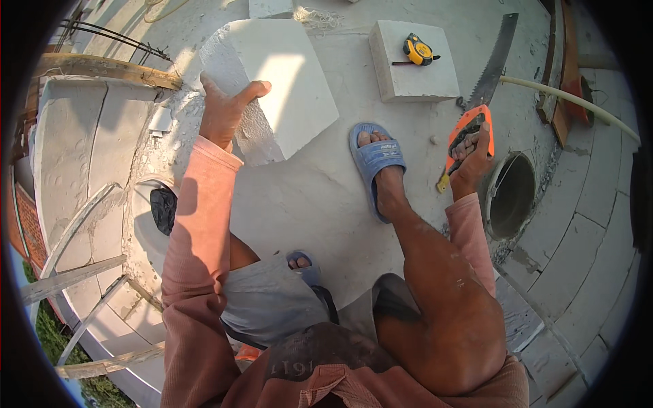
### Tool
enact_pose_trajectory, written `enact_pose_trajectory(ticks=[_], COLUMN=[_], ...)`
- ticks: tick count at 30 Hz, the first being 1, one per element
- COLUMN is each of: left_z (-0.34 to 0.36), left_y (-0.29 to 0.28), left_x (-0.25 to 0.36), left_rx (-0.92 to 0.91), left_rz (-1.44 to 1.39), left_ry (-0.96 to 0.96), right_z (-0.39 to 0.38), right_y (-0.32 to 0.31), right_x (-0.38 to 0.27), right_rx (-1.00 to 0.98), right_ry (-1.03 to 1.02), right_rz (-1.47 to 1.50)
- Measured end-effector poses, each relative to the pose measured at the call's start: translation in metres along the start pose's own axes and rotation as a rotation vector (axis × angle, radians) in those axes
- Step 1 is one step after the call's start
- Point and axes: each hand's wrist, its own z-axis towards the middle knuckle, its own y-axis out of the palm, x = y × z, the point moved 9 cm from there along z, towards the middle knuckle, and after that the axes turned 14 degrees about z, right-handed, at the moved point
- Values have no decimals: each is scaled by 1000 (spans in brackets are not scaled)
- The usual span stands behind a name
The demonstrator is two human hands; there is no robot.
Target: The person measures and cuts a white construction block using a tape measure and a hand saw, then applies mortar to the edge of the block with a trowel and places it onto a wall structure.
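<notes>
My left hand [228,109] grips the left edge of a large white lightweight block [292,88], thumb over its upper face and fingers along its rough side. The block sits at an angle on the floor. In my right hand [471,160] is a hand saw [495,64], held by its orange and black handle, its toothed blade pointing away from me and apart from the block. Between the two stands a smaller white block [415,75] with a yellow and black tape measure [417,49] on top. A dark, thin stick-like piece lies beside the tape.
A round opening [511,196] lies right of my right hand, and a white pipe [158,207] with black plastic inside is at the left. A pale hose [571,102] runs behind the saw. Block walls rise on both sides; wooden boards [102,68] lean at left. My sandalled feet are between the blocks.
</notes>
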Motion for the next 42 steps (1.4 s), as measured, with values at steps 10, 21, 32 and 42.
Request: enact_pose_trajectory(ticks=[10,21,32,42], left_z=[14,131,127,133], left_y=[59,63,52,41], left_x=[74,40,44,35], left_rx=[-598,-526,-329,-300], left_rz=[1048,1159,993,1053], left_ry=[685,519,174,124], right_z=[-119,-256,-285,-259], right_y=[47,123,82,66], right_x=[-175,-185,-54,-55], right_rx=[-420,-599,-497,-644], right_ry=[-315,31,-103,-116], right_rz=[-429,-775,-649,-595])
